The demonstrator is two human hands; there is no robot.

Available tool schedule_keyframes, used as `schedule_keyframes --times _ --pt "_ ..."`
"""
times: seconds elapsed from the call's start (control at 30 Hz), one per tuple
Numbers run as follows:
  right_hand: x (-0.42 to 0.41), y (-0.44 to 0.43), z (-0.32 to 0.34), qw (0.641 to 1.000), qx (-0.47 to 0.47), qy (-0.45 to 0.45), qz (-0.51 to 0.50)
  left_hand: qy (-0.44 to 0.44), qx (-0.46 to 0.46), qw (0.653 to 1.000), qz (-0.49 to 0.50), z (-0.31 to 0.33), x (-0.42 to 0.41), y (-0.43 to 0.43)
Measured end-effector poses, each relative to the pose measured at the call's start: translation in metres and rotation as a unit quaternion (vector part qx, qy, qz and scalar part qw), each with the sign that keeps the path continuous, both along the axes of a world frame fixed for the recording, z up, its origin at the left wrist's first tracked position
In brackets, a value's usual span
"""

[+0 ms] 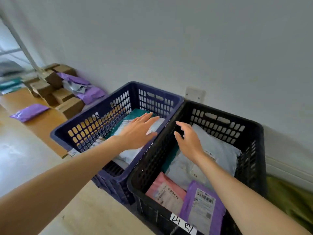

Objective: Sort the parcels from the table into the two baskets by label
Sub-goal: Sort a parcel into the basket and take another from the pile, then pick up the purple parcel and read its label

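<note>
The blue basket (94, 114) and the black basket (225, 116) stand side by side against the wall, their long walls touching. In the blue one a teal parcel (135, 114) lies at the far end, with a pale grey parcel (130, 155) on top of it, its long axis running along the basket's length. The left hand (137, 131) hovers flat over this parcel, fingers straight and spread, gripping nothing; I cannot tell if it touches. The black basket holds a large grey parcel (220, 150) at the far end, a teal edge (171, 160) showing beneath it. A pink parcel (166, 192) and a purple parcel (203, 206) lie at the near end, labels up. The purple one's long axis follows the basket's length, barcode toward the far end. The right hand (189, 141) hangs over the black basket, fingers loosely curled, holding nothing. A handwritten tag (183, 223) sits on its near rim. On the counter (42, 122) to the left lie a purple mailer (29, 111) and cardboard boxes (71, 106)
</note>
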State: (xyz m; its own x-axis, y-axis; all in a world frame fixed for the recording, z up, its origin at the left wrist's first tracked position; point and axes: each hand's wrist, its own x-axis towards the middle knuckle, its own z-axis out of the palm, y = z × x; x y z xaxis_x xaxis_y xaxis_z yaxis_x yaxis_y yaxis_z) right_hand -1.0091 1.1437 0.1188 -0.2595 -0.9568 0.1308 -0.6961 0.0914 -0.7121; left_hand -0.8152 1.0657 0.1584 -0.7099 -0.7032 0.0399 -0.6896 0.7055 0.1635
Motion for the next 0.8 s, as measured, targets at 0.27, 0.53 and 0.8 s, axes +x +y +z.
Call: schedule_keyframes --times 0.27,0.53,0.8 --pt "0.102 -0.064 0.041 0.997 -0.057 0.014 0.052 0.114 0.004 0.988 0.102 0.032 0.117 -0.044" --pt "0.268 -0.142 0.053 0.99 -0.092 0.016 0.106 0.148 0.005 0.977 0.155 0.031 0.284 -0.089" --pt "0.436 -0.208 0.033 0.987 -0.07 -0.008 0.145 0.143 0.036 0.966 0.214 0.005 0.441 -0.131"
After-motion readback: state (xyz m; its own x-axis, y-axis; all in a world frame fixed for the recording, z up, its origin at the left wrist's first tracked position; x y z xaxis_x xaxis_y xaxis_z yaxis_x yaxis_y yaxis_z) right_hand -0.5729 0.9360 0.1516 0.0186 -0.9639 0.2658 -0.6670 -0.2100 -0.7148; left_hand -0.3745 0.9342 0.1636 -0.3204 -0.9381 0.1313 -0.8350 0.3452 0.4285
